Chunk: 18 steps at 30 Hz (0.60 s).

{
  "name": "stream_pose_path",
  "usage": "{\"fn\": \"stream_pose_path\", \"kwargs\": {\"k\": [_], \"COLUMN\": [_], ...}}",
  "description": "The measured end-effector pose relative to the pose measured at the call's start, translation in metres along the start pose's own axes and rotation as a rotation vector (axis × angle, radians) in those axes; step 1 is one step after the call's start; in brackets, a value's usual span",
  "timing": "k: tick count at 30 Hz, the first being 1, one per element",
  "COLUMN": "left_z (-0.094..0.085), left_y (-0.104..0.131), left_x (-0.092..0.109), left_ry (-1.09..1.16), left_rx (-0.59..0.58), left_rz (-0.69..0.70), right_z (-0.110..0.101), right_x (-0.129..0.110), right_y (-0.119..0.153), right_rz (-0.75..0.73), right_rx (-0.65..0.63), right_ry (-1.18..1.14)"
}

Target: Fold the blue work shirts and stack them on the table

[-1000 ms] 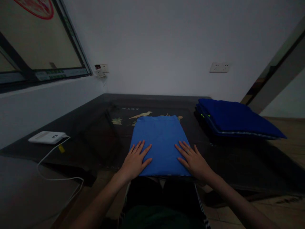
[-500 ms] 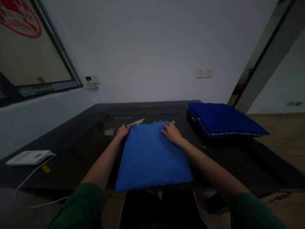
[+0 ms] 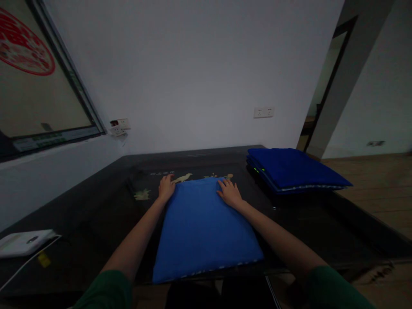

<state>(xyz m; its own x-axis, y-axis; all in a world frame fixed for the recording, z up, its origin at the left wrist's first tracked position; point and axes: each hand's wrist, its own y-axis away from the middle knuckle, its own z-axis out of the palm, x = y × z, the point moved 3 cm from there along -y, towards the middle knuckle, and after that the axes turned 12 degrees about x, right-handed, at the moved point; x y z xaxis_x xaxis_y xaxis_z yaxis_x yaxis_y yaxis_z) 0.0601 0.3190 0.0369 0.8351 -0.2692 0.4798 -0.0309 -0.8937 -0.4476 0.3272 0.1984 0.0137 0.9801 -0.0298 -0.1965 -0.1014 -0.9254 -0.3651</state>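
A folded light blue cloth (image 3: 206, 227) lies flat on the dark table, its near edge showing a patterned strip and reaching the table's front edge. At its far left corner is my left hand (image 3: 166, 188), fingers apart, touching the cloth's side with the thumb side. My right hand (image 3: 230, 193) rests on the far right corner, fingers spread over the fabric. Neither hand grips anything that I can see. To the right sits a stack of darker blue folded cloths (image 3: 292, 169), away from both hands.
The dark table (image 3: 106, 223) carries bird and flower decorations near its middle. A white device (image 3: 25, 243) with a cable lies at the left, by a yellow tag (image 3: 44, 259). Behind stands a white wall with sockets (image 3: 263, 112); a window (image 3: 41, 86) is on the left.
The head view has shifted up and slightly right. My left hand's fingers have lifted and spread at the cloth's corner; my right hand's fingers are spread wider. The cloth lies much the same.
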Motion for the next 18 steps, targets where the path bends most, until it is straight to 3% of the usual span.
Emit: {"fn": "stream_pose_path", "kwargs": {"k": [4, 7, 11, 18], "left_z": [0.012, 0.028, 0.039, 0.040], "left_y": [0.030, 0.056, 0.071, 0.070], "left_x": [0.039, 0.053, 0.045, 0.036], "left_ry": [-0.013, -0.090, -0.195, -0.136], "left_rx": [-0.085, -0.189, -0.217, -0.175], "left_rz": [0.216, 0.291, 0.292, 0.241], "right_z": [-0.012, -0.009, 0.006, 0.010], "right_x": [-0.019, -0.027, -0.012, 0.003], "right_y": [0.001, 0.001, 0.003, 0.008], "right_rz": [-0.083, -0.114, -0.050, -0.006], "right_rx": [0.062, 0.001, -0.103, -0.059], "right_ry": [-0.019, -0.041, -0.054, -0.050]}}
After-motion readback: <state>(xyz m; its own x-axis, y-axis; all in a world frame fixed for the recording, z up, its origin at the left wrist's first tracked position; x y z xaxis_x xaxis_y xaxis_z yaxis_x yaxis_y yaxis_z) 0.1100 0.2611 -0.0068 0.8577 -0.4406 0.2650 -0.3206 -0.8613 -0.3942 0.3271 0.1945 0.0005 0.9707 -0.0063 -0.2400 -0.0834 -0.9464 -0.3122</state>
